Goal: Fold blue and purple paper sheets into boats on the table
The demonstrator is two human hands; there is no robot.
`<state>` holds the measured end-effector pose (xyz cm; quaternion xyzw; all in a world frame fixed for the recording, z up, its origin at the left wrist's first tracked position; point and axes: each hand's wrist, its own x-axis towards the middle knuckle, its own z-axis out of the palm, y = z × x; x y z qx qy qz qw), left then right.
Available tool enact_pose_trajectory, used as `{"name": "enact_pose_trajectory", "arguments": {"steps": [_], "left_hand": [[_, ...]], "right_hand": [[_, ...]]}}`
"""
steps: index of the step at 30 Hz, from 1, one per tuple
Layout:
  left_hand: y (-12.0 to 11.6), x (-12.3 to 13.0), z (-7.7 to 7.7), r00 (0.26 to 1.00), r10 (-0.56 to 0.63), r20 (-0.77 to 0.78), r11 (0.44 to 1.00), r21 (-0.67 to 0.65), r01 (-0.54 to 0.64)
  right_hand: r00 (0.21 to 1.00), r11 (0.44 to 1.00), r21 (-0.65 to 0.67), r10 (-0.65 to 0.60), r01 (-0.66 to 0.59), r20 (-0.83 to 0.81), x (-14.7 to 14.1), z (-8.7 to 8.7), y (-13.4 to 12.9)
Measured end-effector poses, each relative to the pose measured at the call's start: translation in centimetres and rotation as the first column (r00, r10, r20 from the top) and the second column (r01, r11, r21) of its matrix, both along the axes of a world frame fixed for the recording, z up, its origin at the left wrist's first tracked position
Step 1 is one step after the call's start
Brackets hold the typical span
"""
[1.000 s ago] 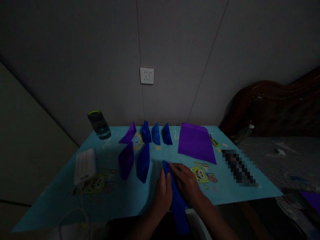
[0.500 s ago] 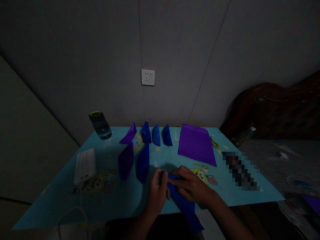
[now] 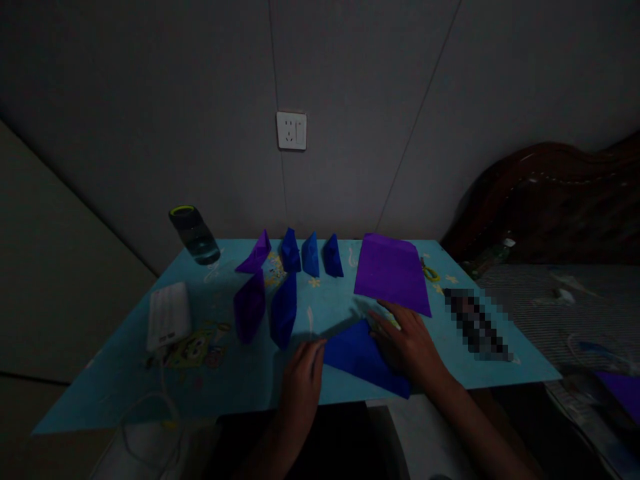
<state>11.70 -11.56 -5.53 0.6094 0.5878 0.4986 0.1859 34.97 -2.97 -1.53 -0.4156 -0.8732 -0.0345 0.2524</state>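
Note:
A folded sheet of blue paper (image 3: 363, 357) lies at the table's front edge, one point facing away and its long side toward me. At its left corner, my left hand (image 3: 303, 373) has its thumb and fingers closed on the paper. My right hand (image 3: 413, 340) is open over the paper's right side, fingers apart and pointing left. Beyond my left hand stand a blue folded paper boat (image 3: 284, 313) and a dark purple one (image 3: 250, 310). Several more sit behind them in a row, including a light purple boat (image 3: 257, 253) and a lighter blue boat (image 3: 311, 256).
Purple paper sheets (image 3: 393, 273) lie at the back right, beside yellow-handled scissors (image 3: 430, 272). A blurred dark object (image 3: 477, 325) is at the right edge. On the left are a white power bank (image 3: 169, 315) with a cable and a water bottle (image 3: 196, 237).
The blue paper, earlier a narrow strip pinched between both hands and hanging over the edge, is now spread as a triangle on the table. My right hand has let go and moved right.

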Motion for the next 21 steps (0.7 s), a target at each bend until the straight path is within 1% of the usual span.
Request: {"name": "enact_pose_trajectory", "arguments": {"steps": [2,5,7,10,12,14,18,21], "left_hand": [[0.1,-0.2,-0.4,0.995,0.029,-0.091,0.998,0.056,-0.024],[0.2,-0.3,-0.9,0.977,0.094,-0.191,0.993,0.086,-0.078],[0.1,-0.2,-1.1,0.966,0.102,-0.239,0.993,0.085,-0.084],[0.0,-0.3,-1.0,0.959,0.092,-0.269,0.995,0.066,-0.077],[-0.2,-0.3,-0.9,0.964,0.087,-0.253,0.996,0.058,-0.074],[-0.2,-0.4,-0.7,0.975,0.063,-0.213,0.998,0.042,-0.055],[-0.3,-0.4,-0.5,0.988,-0.016,-0.153,1.000,0.014,0.018],[-0.4,-0.3,-0.6,0.980,-0.047,-0.194,0.999,0.015,0.051]], "right_hand": [[0.992,0.995,-0.090,-0.057,0.047,-0.115,1.4,0.1,-0.7],[0.957,0.957,-0.287,-0.127,0.049,-0.261,3.2,0.2,-2.7],[0.947,0.931,-0.361,-0.157,0.048,-0.279,4.1,-0.3,-4.3],[0.943,0.903,-0.422,-0.206,0.081,-0.260,4.9,-1.9,-6.1],[0.941,0.887,-0.450,-0.230,0.098,-0.248,5.1,-3.0,-6.5],[0.941,0.886,-0.452,-0.235,0.104,-0.243,5.0,-3.5,-6.4],[0.942,0.915,-0.394,-0.198,0.080,-0.270,4.4,-3.5,-5.0],[0.930,0.928,-0.367,-0.193,0.069,-0.313,3.9,-3.4,-3.8]]}}
